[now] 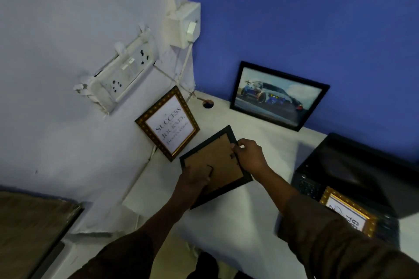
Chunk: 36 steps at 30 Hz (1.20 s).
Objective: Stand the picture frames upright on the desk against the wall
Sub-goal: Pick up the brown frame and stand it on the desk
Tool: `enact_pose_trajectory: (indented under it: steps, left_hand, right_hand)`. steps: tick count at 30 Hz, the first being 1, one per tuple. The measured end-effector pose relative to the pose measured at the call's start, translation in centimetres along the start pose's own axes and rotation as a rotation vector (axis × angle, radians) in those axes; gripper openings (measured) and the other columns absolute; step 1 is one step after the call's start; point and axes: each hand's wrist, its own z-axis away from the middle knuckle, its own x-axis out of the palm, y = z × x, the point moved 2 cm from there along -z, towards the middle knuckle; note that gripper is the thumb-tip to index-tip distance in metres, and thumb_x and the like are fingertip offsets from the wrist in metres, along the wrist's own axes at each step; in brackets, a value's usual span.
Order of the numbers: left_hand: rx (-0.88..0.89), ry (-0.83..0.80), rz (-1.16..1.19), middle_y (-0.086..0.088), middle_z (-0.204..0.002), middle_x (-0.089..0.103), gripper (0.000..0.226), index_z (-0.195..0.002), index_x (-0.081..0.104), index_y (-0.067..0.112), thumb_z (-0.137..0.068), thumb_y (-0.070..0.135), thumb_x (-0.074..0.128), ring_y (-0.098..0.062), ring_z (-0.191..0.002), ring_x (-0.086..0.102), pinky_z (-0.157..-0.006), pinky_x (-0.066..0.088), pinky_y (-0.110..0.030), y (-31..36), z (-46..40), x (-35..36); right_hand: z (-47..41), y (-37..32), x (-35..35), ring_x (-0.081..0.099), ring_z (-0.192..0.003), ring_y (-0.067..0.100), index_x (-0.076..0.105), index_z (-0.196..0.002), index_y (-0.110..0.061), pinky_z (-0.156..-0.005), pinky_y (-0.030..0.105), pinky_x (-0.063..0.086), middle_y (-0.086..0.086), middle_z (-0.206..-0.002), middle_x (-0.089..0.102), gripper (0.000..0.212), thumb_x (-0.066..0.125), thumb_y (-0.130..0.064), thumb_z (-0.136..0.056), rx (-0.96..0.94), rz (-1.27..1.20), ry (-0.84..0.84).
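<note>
White desk in a white-and-blue wall corner; black-rimmed picture frame with brown backing held face-down above it, left hand and right hand each grasping an edge.

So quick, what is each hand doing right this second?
Left hand: closed on the lower-left edge of the black-rimmed picture frame with a brown board back.
Right hand: gripping that same frame's right edge.
</note>
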Motion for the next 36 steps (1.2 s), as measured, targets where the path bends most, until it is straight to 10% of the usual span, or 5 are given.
enact_pose_trajectory:
  steps: [5,11,17,29,36]
  left_hand:
    - [0.576,0.079,-0.708,0.001,-0.162,0.025,0.107,-0.158,0.017,0.025,-0.073,0.069,0.065,-0.020,-0.146,0.030,-0.117,0.032,-0.039,4.4,4.5,3.2]
    - [0.744,0.277,-0.793,-0.004,-0.161,0.031,0.085,-0.157,0.024,0.022,-0.086,0.023,0.071,-0.024,-0.141,0.042,-0.104,0.050,-0.036,9.3,10.1,8.1]
    - [1.000,0.248,-0.798,-0.011,-0.101,0.075,0.065,-0.140,0.055,0.017,-0.079,0.008,0.076,-0.025,-0.063,0.071,-0.054,0.060,-0.033,11.3,15.8,14.9]
    - [0.621,-0.473,-0.160,0.003,-0.117,0.073,0.034,-0.123,0.065,0.025,-0.093,0.009,0.062,-0.022,-0.110,0.068,-0.097,0.054,-0.046,16.5,21.1,28.8]
    - [0.534,-0.732,-0.037,-0.009,-0.111,0.074,0.037,-0.108,0.067,0.023,-0.089,-0.007,0.058,-0.027,-0.105,0.071,-0.095,0.055,-0.053,20.2,21.1,36.5]
  right_hand:
    - [3.2,-1.7,-6.3,0.072,-0.085,0.026,0.075,-0.096,-0.012,-0.079,0.040,0.060,0.009,-0.093,0.076,0.027,0.060,-0.035,-0.099,-0.060,-0.023,0.128]
    - [9.9,-0.3,-14.8,0.073,-0.084,0.024,0.075,-0.103,-0.006,-0.076,0.036,0.061,0.012,-0.095,0.077,0.028,0.060,-0.029,-0.100,-0.092,-0.069,0.216]
    - [17.9,6.9,-21.9,0.061,-0.053,0.015,0.068,-0.082,-0.002,-0.035,0.013,0.041,0.012,-0.076,0.066,0.025,0.066,-0.024,-0.094,0.116,-0.321,0.404]
    - [28.3,22.4,-31.6,0.072,-0.094,0.025,0.068,-0.109,-0.010,-0.092,0.045,0.058,0.011,-0.109,0.075,0.051,0.052,-0.057,-0.097,0.265,-0.418,0.736]
    - [29.2,28.3,-34.7,0.069,-0.108,0.021,0.058,-0.132,-0.022,-0.091,0.038,0.055,0.002,-0.128,0.070,0.066,0.034,-0.071,-0.095,0.300,-0.566,0.666]
